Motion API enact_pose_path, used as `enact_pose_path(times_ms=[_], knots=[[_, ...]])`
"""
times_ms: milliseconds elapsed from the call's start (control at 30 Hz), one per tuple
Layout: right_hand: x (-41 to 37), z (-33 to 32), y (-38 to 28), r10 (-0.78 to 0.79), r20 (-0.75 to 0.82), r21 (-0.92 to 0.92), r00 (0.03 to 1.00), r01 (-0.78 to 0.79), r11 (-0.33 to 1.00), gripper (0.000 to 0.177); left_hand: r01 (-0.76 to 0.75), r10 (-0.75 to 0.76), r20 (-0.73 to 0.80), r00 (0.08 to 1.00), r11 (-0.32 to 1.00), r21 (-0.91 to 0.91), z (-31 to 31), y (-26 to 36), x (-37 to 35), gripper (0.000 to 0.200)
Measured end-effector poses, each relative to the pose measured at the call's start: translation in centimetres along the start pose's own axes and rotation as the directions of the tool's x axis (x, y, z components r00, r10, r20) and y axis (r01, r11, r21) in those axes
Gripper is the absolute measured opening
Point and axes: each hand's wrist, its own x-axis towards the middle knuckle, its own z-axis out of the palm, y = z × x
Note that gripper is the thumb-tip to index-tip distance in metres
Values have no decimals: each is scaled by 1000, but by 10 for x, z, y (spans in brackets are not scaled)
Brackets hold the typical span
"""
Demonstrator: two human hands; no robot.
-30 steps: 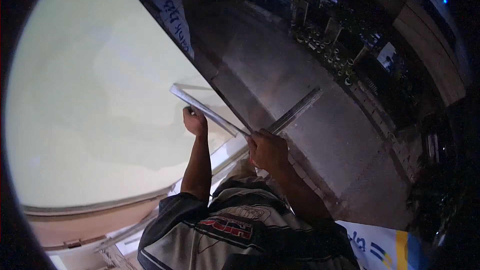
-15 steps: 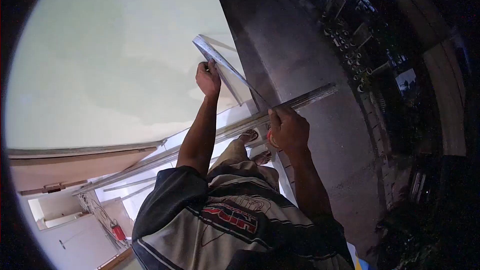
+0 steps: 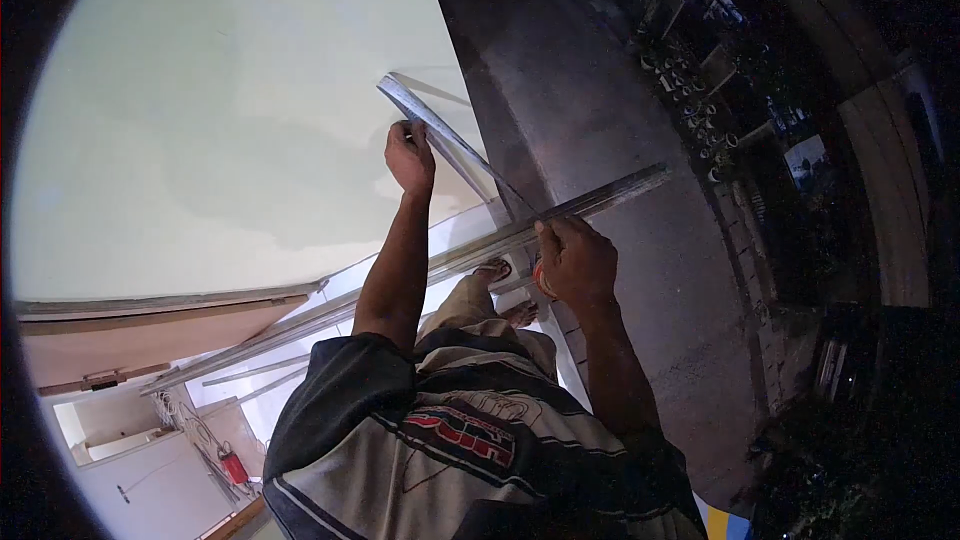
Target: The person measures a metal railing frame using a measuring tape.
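Note:
My left hand [image 3: 409, 157] is raised close to the pale wall, its thumb and fingers pinched on a silvery strip [image 3: 437, 127]. Broad and folded over at its upper end, the strip narrows as it runs down to the right and looks like tape. My right hand [image 3: 582, 258] is closed lower down, with the strip's thin end at its thumb. Against that palm shows a round, red-orange edge [image 3: 540, 278], mostly hidden by the fingers; what it belongs to I cannot make out. The strip throws a shadow on the wall [image 3: 200, 120].
Long rails [image 3: 610, 192] cross below my hands, near my sandalled feet [image 3: 520, 314]. On the right lies a dark paved street [image 3: 660, 290] with several potted plants [image 3: 700, 120] along its far side. A red object [image 3: 233, 467] and cables are at the lower left.
The upper end of the strip and my left hand have shifted slightly left. The strip's lower part looks wider now. My right hand stays almost where it was.

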Motion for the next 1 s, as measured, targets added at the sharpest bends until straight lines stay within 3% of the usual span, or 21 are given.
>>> enact_pose_path(times_ms=[200, 333, 433, 533, 633, 733, 800, 833, 900, 933, 1000], knots=[[1, 5, 0, -1, 3, 31, 1000, 1, 1000, 28, -48, 50, -7, 999, 989, 142, 2, -23, 4, 15], [2, 5, -2, -12, 21, 46, 1000, 11, 999, 27, -39, 40, -10, 999, 998, 58, 1, -16, 5, 22], [2, 9, 0, -23, -50, 103, 999, 28, 994, 25, -73, 74, -11, 997, 997, 32, 4, -23, 7, 20], [4, 14, 3, -43, -19, 94, 999, 45, 995, 23, -73, 76, -20, 997, 990, 123, 2, -23, 8, 19], [6, 28, 11, -23, -18, 104, 1000, 25, 994, 19, -174, 181, -15, 983, 963, 206, 5, -39, 9, 18], [6, 43, 25, -68, -60, 146, 996, 76, 986, 16, -192, 194, 6, 981, 959, 207, 0, -35, 8, 13], [6, 53, 35, -86, -197, 220, 977, 130, 967, 14, -183, 185, -2, 983, 974, 135, -2, -33, 8, 16], [4, 58, 42, -99, -211, 224, 973, 147, 963, 14, -252, 266, -51, 963, 949, 190, -1, -34, 8, 21], [2, 76, 60, -294, -313, 89, 903, 336, 938, 13, -291, 305, -39, 952, 935, 205, -6, -36, 9, 20], [5, 90, 74, -295, -325, 92, 899, 341, 936, 13, -312, 322, -6, 947, 923, 224, -5, -42, 8, 19], [5, 118, 106, -406, -325, -91, 854, 399, 913, 14, -384, 405, -43, 913, 892, 238, -1, -57, 12, 23]])
